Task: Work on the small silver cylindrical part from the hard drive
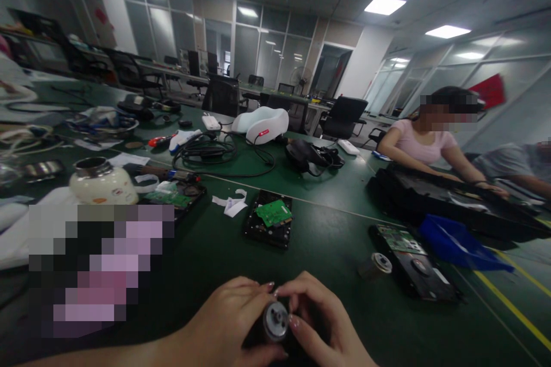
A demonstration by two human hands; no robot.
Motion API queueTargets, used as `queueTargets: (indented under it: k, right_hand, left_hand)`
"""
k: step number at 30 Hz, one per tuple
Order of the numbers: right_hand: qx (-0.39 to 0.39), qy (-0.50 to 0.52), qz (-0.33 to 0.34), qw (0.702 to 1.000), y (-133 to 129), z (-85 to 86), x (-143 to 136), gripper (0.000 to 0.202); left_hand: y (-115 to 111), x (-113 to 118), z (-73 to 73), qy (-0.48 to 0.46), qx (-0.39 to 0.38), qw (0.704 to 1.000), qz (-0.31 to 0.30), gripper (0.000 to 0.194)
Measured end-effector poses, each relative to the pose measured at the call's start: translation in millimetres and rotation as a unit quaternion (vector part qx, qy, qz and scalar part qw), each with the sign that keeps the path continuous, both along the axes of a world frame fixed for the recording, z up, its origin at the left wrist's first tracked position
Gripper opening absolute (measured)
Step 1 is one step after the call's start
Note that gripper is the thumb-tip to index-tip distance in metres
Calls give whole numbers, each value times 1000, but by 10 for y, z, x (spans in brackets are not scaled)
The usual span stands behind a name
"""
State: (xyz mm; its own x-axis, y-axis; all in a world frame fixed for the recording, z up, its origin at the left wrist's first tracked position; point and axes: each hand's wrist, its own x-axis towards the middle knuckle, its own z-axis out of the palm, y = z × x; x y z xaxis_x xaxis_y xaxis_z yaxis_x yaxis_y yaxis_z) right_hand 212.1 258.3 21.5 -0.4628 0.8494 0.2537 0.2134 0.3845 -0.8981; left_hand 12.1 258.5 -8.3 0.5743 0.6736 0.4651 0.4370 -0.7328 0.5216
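Near the bottom middle, a small round metal motor (275,321) is held between both hands, its flat round end facing up toward me. My left hand (232,321) wraps round its left side, fingers closed. My right hand (321,321) is closed against its right side, thumb and fingertips touching the rim. A second metal cylinder (375,266) lies on its side on the green table (327,229). Beyond my hands lies a black hard drive (269,235) with a loose green circuit board (274,213) on top. To the right is another hard drive (424,275).
A cream jar (103,183) and another drive with a green board (172,198) are at left. Paper scraps (232,203), black cables (206,149) and a white cushion (262,125) lie farther back. At right, a person (426,143) works beside a black case and blue bag (460,243).
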Motion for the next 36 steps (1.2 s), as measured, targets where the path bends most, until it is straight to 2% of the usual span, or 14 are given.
queueTargets:
  k: [6, 13, 19, 23, 28, 31, 36]
  right_hand:
    - [-2, 4, 37, 999, 14, -45, -12, 24]
    - [-16, -7, 28, 999, 16, -34, -23, 26]
    - [-22, -11, 13, 1000, 3, -16, -55, 16]
    - [-35, -6, 7, 999, -14, -4, -66, 11]
    - [-62, 7, 9, 998, -29, -16, -37, 21]
    - [-39, 7, 25, 999, -25, -36, -20, 27]
    - [-6, 9, 38, 999, 3, -64, -10, 30]
  left_hand:
    - [7, 1, -40, -10, 14, 1000, -1, 41]
    - [4, 16, -19, -12, 8, 1000, -1, 41]
    - [-1, 13, -18, 3, -6, 1000, 9, 35]
    - [-2, 11, -7, 4, -4, 1000, 6, 39]
    - [-8, 12, 16, -1, -9, 1000, -5, 38]
    - [-8, 5, 4, -3, -1, 1000, 0, 44]
    - [5, -4, -10, -7, 15, 1000, -2, 39]
